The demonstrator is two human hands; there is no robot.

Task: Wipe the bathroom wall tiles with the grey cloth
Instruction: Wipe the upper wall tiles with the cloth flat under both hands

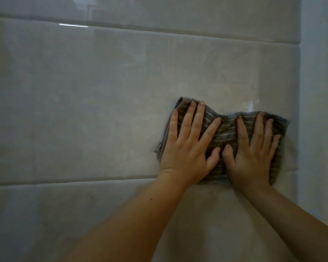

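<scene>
A grey striped cloth (225,131) lies flat against the glossy beige wall tiles (83,103), low on the right side of a large tile. My left hand (187,144) presses on the cloth's left half with straight, spread fingers. My right hand (254,148) presses on the right half the same way. The two thumbs nearly meet at the cloth's middle. The cloth's left edge hangs folded past my left hand.
Horizontal grout lines (64,181) run above and below the tile under the cloth. A pale vertical corner strip (303,110) borders the tiles just right of the cloth. Tiled wall stretches far to the left.
</scene>
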